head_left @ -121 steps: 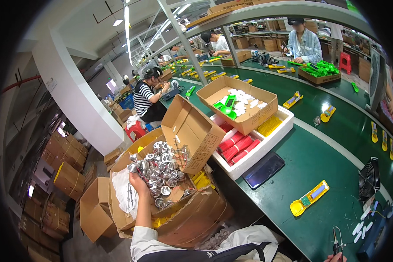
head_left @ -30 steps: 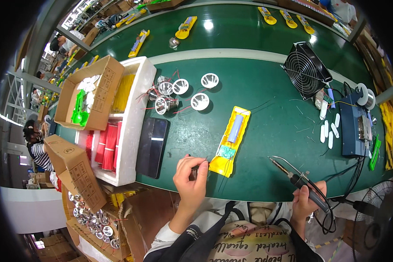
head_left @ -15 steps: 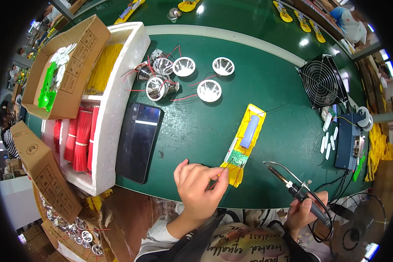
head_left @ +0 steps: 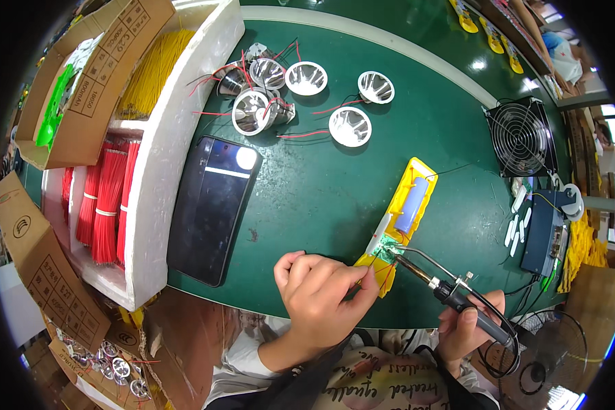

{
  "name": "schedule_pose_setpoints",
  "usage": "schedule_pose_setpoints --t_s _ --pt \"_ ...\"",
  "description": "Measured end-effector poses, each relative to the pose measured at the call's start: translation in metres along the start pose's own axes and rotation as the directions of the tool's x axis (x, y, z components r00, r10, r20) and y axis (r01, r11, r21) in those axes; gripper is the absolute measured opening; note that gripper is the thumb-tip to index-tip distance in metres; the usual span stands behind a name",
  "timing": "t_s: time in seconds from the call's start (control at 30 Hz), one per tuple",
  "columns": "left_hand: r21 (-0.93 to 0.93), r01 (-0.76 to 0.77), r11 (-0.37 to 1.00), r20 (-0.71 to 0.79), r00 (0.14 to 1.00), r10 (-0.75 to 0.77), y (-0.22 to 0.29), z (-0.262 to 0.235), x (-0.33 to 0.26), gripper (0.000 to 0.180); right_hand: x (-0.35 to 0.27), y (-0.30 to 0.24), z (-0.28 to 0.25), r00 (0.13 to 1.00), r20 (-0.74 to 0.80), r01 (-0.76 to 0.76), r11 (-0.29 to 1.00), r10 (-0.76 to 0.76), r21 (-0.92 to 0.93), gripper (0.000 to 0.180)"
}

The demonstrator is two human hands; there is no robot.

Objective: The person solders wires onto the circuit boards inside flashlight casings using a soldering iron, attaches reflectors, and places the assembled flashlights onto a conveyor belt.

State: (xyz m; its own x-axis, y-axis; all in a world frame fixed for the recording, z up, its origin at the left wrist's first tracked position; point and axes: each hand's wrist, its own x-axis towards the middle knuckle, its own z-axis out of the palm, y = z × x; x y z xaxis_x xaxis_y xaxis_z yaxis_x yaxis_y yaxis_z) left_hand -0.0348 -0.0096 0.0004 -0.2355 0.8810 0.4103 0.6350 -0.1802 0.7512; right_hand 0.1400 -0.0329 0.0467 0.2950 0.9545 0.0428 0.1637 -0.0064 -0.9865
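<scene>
A yellow plastic housing (head_left: 398,199) lies aslant on the green bench in front of me, with a blue cylindrical battery cell (head_left: 412,205) in its upper part. Lower down in it sits a small green circuit board (head_left: 387,246) with thin wires. My left hand (head_left: 324,297) is closed at the housing's lower end, thumb and forefinger pinching a thin wire by the board. Wrapped around the black handle of a soldering iron (head_left: 451,295) is my right hand (head_left: 463,329). The iron's tip, with a curved metal feed tube beside it, is at the board; exact contact is too small to tell.
Several reflector cups (head_left: 350,126) with red wires stand at the back. A phone (head_left: 212,212) lies left, beside a white foam box (head_left: 154,205) of red and yellow wires. At right are a black fan (head_left: 521,137), a blue-grey device (head_left: 543,229) and small white strips (head_left: 514,229).
My right hand has brought the soldering iron leftward and up, its tip going from beside the housing to the circuit board. The left hand keeps its pinch. The whole view has shifted somewhat.
</scene>
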Motion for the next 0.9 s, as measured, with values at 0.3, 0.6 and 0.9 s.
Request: schedule_pose_setpoints --t_s 0.3,0.6,0.9 --pt "0.001 0.008 1.0 -0.013 1.0 -0.008 0.001 0.0 -0.001 0.016 0.001 -0.002 0.006 0.999 -0.01 -0.052 0.998 0.052 -0.022 0.047" --pt "0.0 0.017 1.0 -0.006 1.0 -0.017 0.0 0.0 -0.002 0.016 0.001 -0.002 0.01 0.996 -0.05 -0.071 0.997 0.072 0.009 0.049" --pt "-0.001 0.011 1.0 -0.015 1.0 -0.011 0.0 0.002 -0.002 0.016 0.0 -0.001 0.011 0.999 -0.042 -0.032 0.999 0.031 -0.024 0.048"
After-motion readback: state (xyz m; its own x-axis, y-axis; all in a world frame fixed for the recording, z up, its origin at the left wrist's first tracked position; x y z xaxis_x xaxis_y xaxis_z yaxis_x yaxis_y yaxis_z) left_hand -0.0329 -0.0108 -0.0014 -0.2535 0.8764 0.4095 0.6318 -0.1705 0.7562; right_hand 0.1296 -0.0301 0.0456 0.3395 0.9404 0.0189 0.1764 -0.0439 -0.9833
